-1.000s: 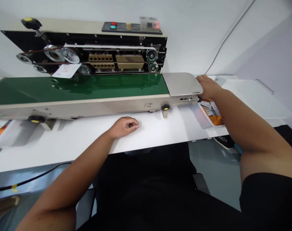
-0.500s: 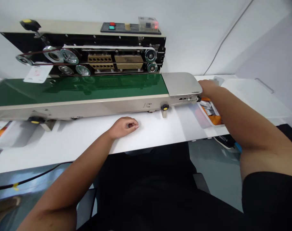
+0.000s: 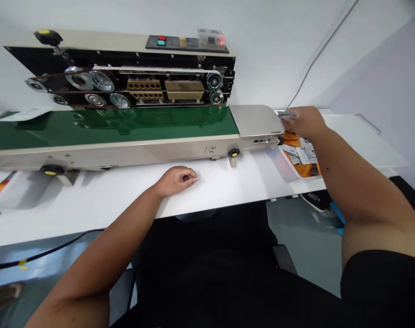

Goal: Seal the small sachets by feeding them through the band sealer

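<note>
My left hand (image 3: 178, 181) rests on the white table in front of the machine, fingers curled together with nothing seen in them. At the right end of the metal plate (image 3: 257, 120), my right hand (image 3: 303, 122) grips a grey-white packet (image 3: 287, 115). Just below that hand is a clear bin (image 3: 289, 169) with orange and white packets (image 3: 307, 154). A white packet (image 3: 24, 115) lies at the left on the green conveyor belt (image 3: 153, 124).
Behind the belt stands the sealing machine (image 3: 183, 59) with wheels, belts and a red-lit box. Another bin (image 3: 26, 189) is at the left. A black cable (image 3: 57, 248) runs below the table edge.
The white packet has moved left off the machine's rollers and dropped onto the belt. My right hand has risen from the bin with a packet now in view. My left hand has stayed put.
</note>
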Demonstrator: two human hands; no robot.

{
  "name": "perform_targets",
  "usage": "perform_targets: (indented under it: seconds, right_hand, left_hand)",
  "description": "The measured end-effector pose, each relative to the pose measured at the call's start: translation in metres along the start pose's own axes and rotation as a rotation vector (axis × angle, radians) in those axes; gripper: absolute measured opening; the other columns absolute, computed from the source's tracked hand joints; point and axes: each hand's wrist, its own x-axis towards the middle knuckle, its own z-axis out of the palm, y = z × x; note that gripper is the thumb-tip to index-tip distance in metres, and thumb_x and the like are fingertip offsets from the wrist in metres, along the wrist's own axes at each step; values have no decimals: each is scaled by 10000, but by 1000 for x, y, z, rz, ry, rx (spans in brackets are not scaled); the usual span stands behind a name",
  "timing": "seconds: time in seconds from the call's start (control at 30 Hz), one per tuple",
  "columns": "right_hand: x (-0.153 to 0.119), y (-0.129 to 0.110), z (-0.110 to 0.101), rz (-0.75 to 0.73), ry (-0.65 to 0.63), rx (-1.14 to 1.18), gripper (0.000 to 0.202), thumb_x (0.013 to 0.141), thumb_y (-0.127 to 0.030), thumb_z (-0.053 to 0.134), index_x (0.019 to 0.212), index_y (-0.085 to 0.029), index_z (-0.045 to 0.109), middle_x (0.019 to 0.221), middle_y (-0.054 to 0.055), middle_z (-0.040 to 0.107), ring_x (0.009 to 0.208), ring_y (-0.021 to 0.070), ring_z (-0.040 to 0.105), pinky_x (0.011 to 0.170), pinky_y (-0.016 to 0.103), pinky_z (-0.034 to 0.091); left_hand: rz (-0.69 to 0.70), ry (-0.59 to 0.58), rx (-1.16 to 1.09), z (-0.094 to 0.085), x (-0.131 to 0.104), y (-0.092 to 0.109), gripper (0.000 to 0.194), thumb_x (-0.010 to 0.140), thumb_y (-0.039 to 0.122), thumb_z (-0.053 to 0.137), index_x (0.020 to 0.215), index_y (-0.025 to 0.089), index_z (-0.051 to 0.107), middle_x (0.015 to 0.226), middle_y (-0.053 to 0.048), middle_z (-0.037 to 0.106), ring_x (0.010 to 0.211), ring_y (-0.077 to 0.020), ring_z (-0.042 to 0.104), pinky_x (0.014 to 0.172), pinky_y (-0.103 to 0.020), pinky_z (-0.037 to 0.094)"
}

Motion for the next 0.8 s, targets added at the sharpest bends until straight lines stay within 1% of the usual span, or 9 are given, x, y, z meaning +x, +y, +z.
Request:
perform_targets:
  seconds: [0.13, 0.23, 0.37, 0.47, 0.5, 0.57, 0.67, 0.73, 0.8]
  right_hand:
    - [-11, 25, 7, 315, 392, 473, 356, 938, -280, 706, 1280, -181, 718, 1291, 168, 751, 1116, 273, 709, 906, 372, 559]
    - [-3, 50, 14, 485, 648, 817, 511, 949, -229, 719, 1417, -73, 585, 1390, 273, 670, 1057, 215, 735, 807, 348, 573]
    - [6, 67, 5, 418, 1051, 1151, 533, 914, -99, 657, 1410, 32, 512, 1412, 350, 613, 1071, 205, 766, 807, 361, 586]
    - [-21, 36, 1, 285, 1185, 1241, 541, 905, -107, 685, 1402, 45, 532, 1320, 307, 681, 1066, 256, 789, 790, 378, 625]
    - [-39, 14, 5, 245, 1168, 1225, 537, 909, -135, 712, 1390, 42, 553, 1283, 286, 707, 1044, 250, 795, 780, 364, 639]
    - [-83, -40, 22, 93, 1027, 1118, 484, 935, -216, 741, 1340, 20, 617, 1224, 220, 752, 990, 202, 798, 779, 318, 663]
    - [-148, -131, 62, -267, 666, 934, 175, 962, -300, 743, 1044, -147, 768, 1059, 58, 810, 947, 131, 788, 816, 252, 674]
    - [-173, -184, 88, -544, 411, 853, 115, 978, -272, 731, 1026, -197, 803, 1070, 4, 818, 1086, 129, 773, 1046, 277, 619]
    - [-179, -222, 108, -719, 245, 752, 166, 1013, -205, 677, 1129, -209, 795, 1224, -5, 797, 1271, 152, 705, 1190, 334, 532]
  left_hand:
    - [-10, -5, -4, 1, 0, -1, 307, 970, 475, 652, 924, 193, 764, 873, -35, 758, 759, -151, 681, 686, -227, 497]
    - [-6, 10, -4, 3, 0, -3, 315, 963, 482, 650, 904, 192, 758, 839, -28, 749, 732, -147, 668, 663, -227, 482]
    - [-27, 20, -13, 4, 0, -4, 300, 956, 467, 642, 897, 195, 755, 829, -24, 747, 723, -149, 664, 650, -233, 478]
    - [-41, 25, -21, 5, -1, -4, 302, 954, 472, 641, 906, 197, 756, 838, -24, 753, 729, -153, 668, 657, -239, 480]
    - [-42, 28, -26, 6, -1, -4, 303, 952, 476, 644, 909, 198, 757, 841, -24, 754, 731, -153, 669, 662, -241, 482]
    - [-39, 47, -47, 7, -1, -5, 306, 947, 483, 652, 919, 196, 756, 852, -26, 757, 747, -157, 672, 679, -246, 488]
    - [-48, 103, -77, 10, -1, -8, 322, 947, 491, 645, 913, 188, 748, 835, -29, 746, 749, -163, 664, 681, -256, 488]
    - [-61, 152, -74, 12, 0, -12, 336, 952, 493, 621, 904, 183, 740, 811, -29, 735, 733, -166, 652, 675, -265, 484]
    - [-53, 210, -60, 12, 0, -16, 325, 957, 475, 597, 936, 182, 734, 847, -36, 745, 755, -175, 660, 699, -278, 499]
